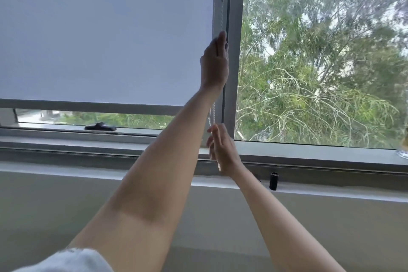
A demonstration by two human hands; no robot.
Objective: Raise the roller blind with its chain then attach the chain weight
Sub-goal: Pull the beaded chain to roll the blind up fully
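Observation:
A pale grey roller blind (106, 33) covers most of the left window pane, its bottom bar (88, 106) a little above the sill. A white bead chain (221, 13) hangs along the frame at the blind's right edge. My left hand (215, 64) is raised high and is closed around the chain. Lower down, my right hand (223, 150) is at the chain's lower part with fingers apart, blurred by motion; whether it grips the chain is unclear. A small black cylinder (273, 180), perhaps the chain weight, stands on the ledge below the window.
A black window handle (100, 127) lies on the lower frame under the blind. The vertical window frame (236, 51) divides the blind from a bare pane showing trees. A pale object (403, 150) sits at the far right of the sill (309, 154).

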